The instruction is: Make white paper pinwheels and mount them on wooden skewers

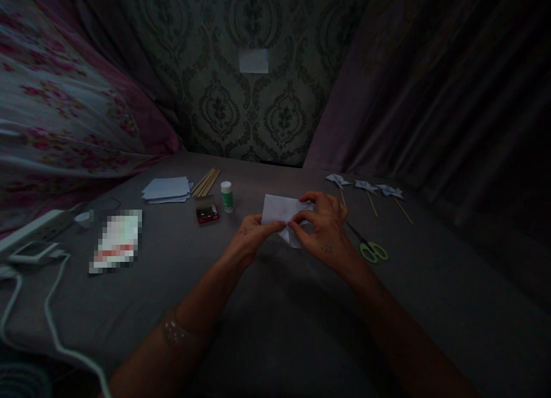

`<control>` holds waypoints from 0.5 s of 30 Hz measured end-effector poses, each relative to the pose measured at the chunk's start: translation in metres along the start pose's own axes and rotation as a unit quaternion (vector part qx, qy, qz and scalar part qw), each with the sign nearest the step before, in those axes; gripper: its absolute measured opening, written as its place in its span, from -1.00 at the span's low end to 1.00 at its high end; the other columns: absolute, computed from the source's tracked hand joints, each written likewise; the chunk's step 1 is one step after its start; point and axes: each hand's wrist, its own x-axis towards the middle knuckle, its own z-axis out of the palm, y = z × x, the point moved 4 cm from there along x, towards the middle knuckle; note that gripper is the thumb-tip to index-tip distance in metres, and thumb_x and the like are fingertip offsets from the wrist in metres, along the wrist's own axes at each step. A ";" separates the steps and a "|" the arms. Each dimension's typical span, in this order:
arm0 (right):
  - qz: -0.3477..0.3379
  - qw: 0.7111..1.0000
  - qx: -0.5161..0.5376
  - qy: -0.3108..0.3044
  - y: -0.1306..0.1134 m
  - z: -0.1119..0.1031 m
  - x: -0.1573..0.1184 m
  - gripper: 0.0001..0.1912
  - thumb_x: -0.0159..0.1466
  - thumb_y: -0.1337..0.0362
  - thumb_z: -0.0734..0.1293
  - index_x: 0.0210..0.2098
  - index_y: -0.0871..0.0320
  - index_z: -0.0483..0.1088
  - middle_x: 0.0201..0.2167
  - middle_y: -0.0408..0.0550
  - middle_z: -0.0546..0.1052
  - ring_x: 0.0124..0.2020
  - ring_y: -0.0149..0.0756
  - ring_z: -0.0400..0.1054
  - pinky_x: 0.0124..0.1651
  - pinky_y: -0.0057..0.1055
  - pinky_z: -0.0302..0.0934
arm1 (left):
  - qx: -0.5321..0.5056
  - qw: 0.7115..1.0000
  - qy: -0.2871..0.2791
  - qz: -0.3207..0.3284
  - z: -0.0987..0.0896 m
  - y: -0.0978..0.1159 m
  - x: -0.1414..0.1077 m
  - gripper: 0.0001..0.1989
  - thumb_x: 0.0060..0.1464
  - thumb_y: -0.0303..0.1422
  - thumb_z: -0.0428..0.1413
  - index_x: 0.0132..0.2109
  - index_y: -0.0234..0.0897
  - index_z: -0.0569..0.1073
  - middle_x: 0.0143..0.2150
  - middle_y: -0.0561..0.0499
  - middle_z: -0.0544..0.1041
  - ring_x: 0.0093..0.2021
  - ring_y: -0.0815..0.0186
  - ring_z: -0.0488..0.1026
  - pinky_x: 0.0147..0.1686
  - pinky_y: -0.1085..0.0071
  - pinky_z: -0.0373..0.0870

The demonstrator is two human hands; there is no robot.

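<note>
A white sheet of paper with crease lines is held up over the grey cloth surface, its lower part folded or bent. My left hand grips its left side, the thumb lying across the front. On the right side my right hand pinches the paper near its middle with thumb and forefinger, while other fingers rest behind its upper right edge. The fingers behind the sheet are partly hidden. A green and white glue stick stands left of the paper, beside an open red box of small metal pieces.
Green-handled scissors lie to the right. Paper pinwheels on sticks rest behind them. At the back left are stacked white paper and wooden sticks. A power strip with white cables lies far left.
</note>
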 end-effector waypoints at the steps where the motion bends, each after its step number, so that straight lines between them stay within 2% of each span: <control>1: 0.001 1.000 0.001 0.001 0.000 0.000 0.000 -0.91 0.16 0.25 0.38 -0.48 0.06 0.49 -0.04 -0.02 0.40 0.04 -0.01 0.18 0.06 0.03 0.00 | -0.001 1.000 -0.001 0.000 0.000 0.000 0.000 -0.85 -0.28 -0.42 0.28 -0.44 -0.39 0.57 -0.45 -0.07 0.60 -0.47 0.30 0.48 -0.37 0.41 0.38; 15: -0.001 1.000 -0.008 0.000 0.000 0.001 -0.001 -0.91 0.14 0.27 0.38 -0.50 0.07 0.47 -0.05 -0.01 0.41 0.04 -0.01 0.19 0.04 0.02 0.02 | 0.011 1.000 -0.011 -0.005 0.000 -0.002 0.000 -0.85 -0.27 -0.40 0.27 -0.43 -0.37 0.57 -0.46 -0.06 0.59 -0.49 0.30 0.48 -0.41 0.42 0.36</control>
